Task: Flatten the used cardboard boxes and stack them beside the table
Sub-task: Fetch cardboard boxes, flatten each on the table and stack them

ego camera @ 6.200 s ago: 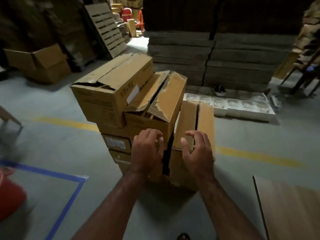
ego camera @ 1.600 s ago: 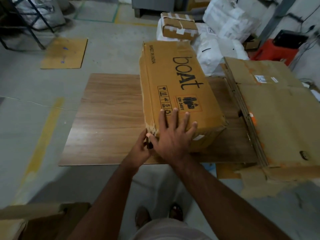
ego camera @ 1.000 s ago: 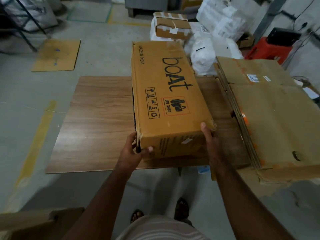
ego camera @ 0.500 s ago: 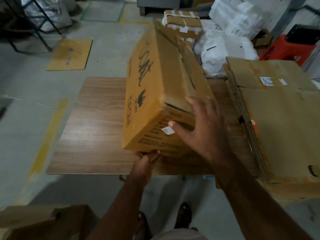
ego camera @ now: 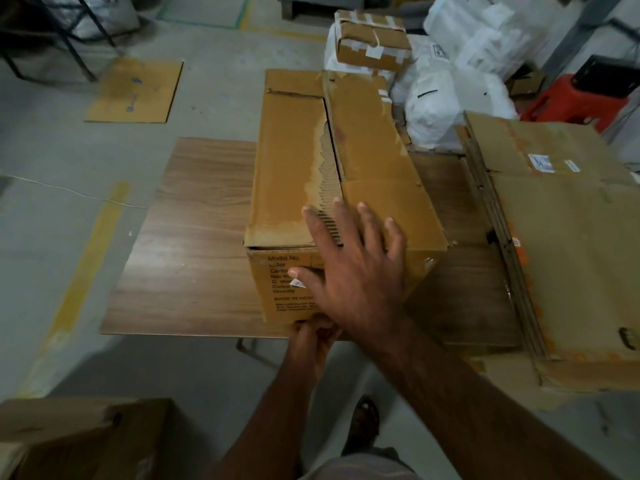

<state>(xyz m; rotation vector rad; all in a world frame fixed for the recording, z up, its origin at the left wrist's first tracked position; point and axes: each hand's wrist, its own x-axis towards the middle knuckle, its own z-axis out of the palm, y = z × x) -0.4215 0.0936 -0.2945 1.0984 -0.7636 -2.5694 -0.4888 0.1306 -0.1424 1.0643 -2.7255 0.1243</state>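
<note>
Both my hands on the tall carton at the near edge of the bench.

Nearest me, my left hand reaches up under the carton's near bottom edge, fingers curled against it, though my right forearm covers part of that grip, so I cannot tell just how it holds. My right hand lies over the near top corner, fingers spread straight across the torn flaps and thumb down on the printed end face, pressing flat, not pinching. The carton stands on the wooden bench, its top flaps closed and running away from me. To the right, a stack of flattened boxes overlaps the bench edge. Farther off sit a taped parcel and white sacks.
</note>
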